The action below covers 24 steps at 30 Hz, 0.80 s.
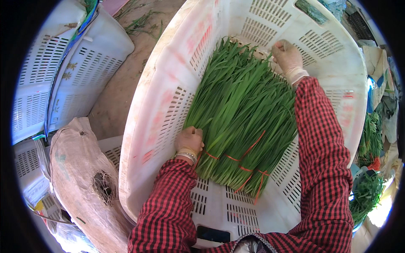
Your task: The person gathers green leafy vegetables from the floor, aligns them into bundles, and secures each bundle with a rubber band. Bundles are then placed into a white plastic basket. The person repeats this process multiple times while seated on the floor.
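Note:
Bundles of long green leafy stalks (240,110), probably garlic chives, lie side by side in a large white slotted plastic basket (155,95). Red ties (232,157) wrap their lower stems. My left hand (190,139), in a thin translucent glove, is curled at the left edge of the leftmost bundle, beside its red tie; whether it grips the tie or stems is hidden. Near the far right end of the leaves, my right hand (287,56), gloved too, has its fingers curled close to the basket's wall. What lies inside those fingers cannot be made out.
More white slotted baskets (95,63) stand at the left. A torn woven sack (79,170) lies in front of them. Loose green leaves (142,23) are scattered on the floor beyond. More greens (367,193) sit in a container at the right.

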Available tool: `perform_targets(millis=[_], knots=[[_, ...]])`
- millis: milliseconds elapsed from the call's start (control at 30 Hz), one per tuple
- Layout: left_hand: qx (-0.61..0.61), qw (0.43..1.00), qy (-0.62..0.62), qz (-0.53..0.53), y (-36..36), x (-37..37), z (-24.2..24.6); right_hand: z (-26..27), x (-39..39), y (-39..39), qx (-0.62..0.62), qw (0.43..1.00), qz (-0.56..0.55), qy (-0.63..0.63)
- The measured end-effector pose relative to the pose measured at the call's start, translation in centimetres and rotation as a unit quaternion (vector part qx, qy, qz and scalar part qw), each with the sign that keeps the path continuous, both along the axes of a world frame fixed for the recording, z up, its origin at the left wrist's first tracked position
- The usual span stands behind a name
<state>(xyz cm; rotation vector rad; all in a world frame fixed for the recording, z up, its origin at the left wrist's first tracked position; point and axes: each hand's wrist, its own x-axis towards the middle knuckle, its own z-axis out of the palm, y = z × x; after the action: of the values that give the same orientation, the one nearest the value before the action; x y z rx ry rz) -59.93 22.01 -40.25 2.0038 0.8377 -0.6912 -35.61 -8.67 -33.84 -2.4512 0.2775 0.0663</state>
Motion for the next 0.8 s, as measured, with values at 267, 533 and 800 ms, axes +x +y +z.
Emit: perform_targets(millis=[267, 533, 800], knots=[[-0.009, 1.000, 0.020, 0.003, -0.1, 0.6, 0.7, 15.5, -5.2, -6.8, -0.018, 0.950, 0.133, -0.281], [-0.017, 0.996, 0.009, -0.085, -1.1, 2.0, 3.6, 22.2, -26.6, -23.4, -0.290, 0.928, 0.052, -0.229], [-0.296, 0.879, -0.365, -0.074, -14.3, -1.7, 19.3, 24.4, -47.0, -21.0, -0.086, 0.995, -0.014, -0.045]])
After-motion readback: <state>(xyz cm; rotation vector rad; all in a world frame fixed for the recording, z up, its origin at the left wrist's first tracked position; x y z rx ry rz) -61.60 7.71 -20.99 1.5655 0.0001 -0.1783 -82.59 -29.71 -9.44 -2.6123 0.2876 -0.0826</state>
